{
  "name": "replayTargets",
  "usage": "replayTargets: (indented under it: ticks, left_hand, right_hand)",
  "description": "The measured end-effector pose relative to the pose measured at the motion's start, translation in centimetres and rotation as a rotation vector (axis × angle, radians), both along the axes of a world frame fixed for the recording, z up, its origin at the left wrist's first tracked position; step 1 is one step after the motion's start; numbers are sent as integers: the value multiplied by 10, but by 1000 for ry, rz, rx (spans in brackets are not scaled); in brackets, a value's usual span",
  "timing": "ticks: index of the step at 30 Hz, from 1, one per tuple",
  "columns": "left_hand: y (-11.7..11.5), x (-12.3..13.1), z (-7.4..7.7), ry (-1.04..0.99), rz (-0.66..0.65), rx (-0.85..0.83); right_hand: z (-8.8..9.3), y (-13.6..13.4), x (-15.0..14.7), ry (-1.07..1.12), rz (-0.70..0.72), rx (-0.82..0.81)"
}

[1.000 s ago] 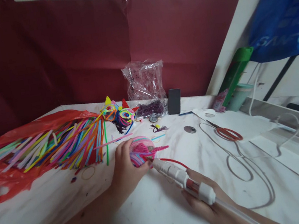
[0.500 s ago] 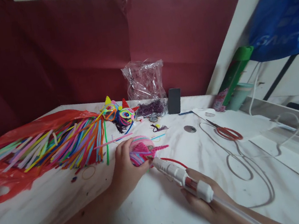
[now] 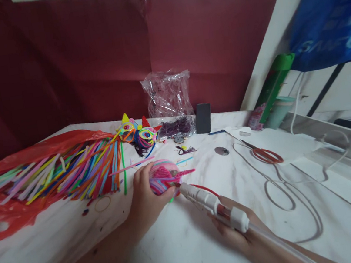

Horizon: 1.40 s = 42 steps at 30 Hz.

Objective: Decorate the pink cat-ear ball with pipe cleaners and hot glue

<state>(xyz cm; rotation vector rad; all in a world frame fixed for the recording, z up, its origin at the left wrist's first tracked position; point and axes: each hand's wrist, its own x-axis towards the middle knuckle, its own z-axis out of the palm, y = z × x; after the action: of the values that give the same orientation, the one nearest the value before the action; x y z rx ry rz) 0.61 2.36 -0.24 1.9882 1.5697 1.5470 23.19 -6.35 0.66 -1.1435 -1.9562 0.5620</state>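
Note:
My left hand (image 3: pixel 148 197) is closed round the left side of a pink and multicoloured ball (image 3: pixel 164 177), with a pink fuzzy point sticking out to the right. In my right hand (image 3: pixel 239 227) is a white glue gun (image 3: pixel 205 199), a clear glue stick running out of its back end. The gun's nozzle is at the ball's lower right side, close to my left thumb; whether it touches cannot be told. A red pipe cleaner (image 3: pixel 205 188) curves out from behind the gun.
Pipe cleaners (image 3: pixel 85 171) lie on a red bag (image 3: pixel 7 218) at left. Two decorated balls (image 3: pixel 146 136), a plastic bag (image 3: pixel 169 97) and a phone (image 3: pixel 203 118) stand behind. Scissors (image 3: pixel 267 156) and a looping white cable (image 3: pixel 270 192) are at right.
The view has shifted slightly. Both hands keep their hold on the ball and the glue gun, with hardly any movement between them.

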Motion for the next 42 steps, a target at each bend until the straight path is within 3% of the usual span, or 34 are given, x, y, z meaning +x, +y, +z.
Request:
replayTargets:
  ticks: [7,15,22,28,42]
  left_hand:
    - [0,0,0,48,-15,27]
    - [-1,0,3,11,-4,-34]
    - [1,-4,3,-48,-21,-55]
    - [1,-3,3,-8,-19,-54]
    - [0,-1,2,24,-16,-28]
  right_hand:
    - [5,-1,-2,-32,25,23]
    - [-2,0,-1,24,-6,5]
    - [5,-1,0,31,-29,-90]
    - [-2,0,1,96,16,-103]
    - [-4,1,0,83,56,-52]
